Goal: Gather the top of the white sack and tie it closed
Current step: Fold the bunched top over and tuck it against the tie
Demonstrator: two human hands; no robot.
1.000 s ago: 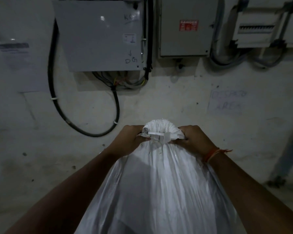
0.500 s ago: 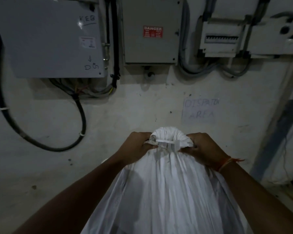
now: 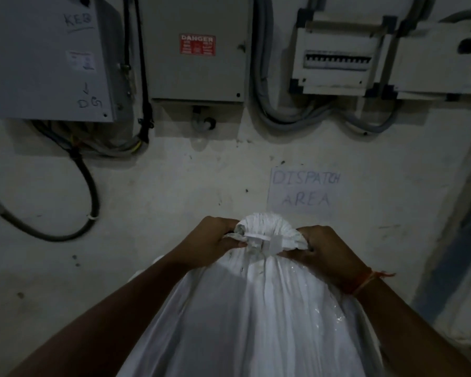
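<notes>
A full white sack stands in front of me, its top bunched into a puffed neck. A white strip tie runs across the front of that neck, with a short tag end hanging at the middle. My left hand grips the left side of the gathered neck. On the opposite side, my right hand holds the neck, an orange thread around its wrist. The fingers of both hands curl into the fabric.
A white wall stands close behind the sack. Grey electrical boxes, a breaker panel and black cables hang on it. A paper sign reads DISPATCH AREA. A blue-grey post leans at the right.
The view has swung to the right and slightly down along the wall. Both hands keep the same hold on the sack's neck.
</notes>
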